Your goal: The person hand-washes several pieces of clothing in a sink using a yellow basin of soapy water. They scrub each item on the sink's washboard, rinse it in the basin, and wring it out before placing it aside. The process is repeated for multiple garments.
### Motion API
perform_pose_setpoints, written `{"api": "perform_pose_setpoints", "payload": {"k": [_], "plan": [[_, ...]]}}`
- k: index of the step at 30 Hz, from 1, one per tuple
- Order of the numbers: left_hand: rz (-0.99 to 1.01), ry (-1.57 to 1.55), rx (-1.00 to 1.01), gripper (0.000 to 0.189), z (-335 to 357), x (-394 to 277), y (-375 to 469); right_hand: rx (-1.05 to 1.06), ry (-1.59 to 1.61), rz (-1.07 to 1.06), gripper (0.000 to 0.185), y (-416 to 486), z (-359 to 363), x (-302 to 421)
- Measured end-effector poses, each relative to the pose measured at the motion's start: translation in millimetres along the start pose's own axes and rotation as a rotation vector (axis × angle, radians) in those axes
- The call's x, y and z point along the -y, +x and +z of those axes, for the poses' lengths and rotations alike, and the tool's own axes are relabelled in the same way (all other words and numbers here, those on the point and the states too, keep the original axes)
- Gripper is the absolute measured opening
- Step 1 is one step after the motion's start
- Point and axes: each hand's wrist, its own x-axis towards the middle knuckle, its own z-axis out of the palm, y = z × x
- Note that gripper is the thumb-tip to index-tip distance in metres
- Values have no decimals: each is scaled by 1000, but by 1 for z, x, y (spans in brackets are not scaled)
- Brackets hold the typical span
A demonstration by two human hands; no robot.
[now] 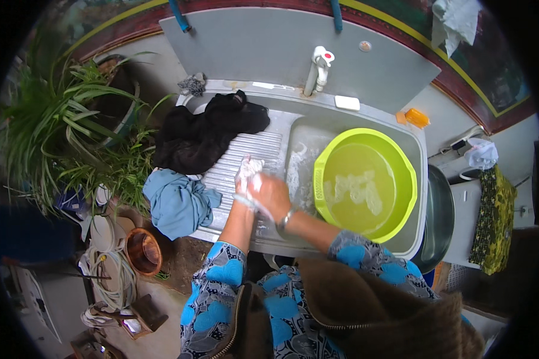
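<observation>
My left hand [241, 183] and my right hand [270, 196] are together over the ribbed drainboard of a metal sink [269, 140]. Between them is a small whitish cloth [252, 169], wet with lather, which both hands grip. A pale strip of it hangs below my fingers. Motion blur and foam hide its exact shape. To the left of my hands a black garment [197, 130] lies heaped on the drainboard, with a crumpled light blue cloth [179, 204] nearer me. On the right, a lime-green plastic basin [320, 179] holds cloudy water with suds and stands in the sink bowl.
A white tap [318, 72] rises behind the sink. On the rim rests a white soap bar [347, 102]; an orange soap bar [417, 118] lies at the right corner. Potted leafy plants [85, 121] crowd the left side. A coiled hose [117, 278] and wooden pot [143, 251] stand lower left.
</observation>
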Motion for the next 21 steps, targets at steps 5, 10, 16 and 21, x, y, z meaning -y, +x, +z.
{"api": "perform_pose_setpoints", "payload": {"k": [5, 10, 16, 21], "plan": [[84, 216, -621, 34, 2, -11, -3, -62, -38, 44, 44, 24, 7, -55], [259, 379, -722, 24, -20, -7, -15, -71, 1081, 457, 30, 37, 6, -67], [229, -93, -98, 33, -37, 23, -21, 59, -84, -287, 31, 14, 7, -1], [146, 47, -398, 33, -19, 36, -15, 70, -90, 27, 31, 36, -39, 22]]}}
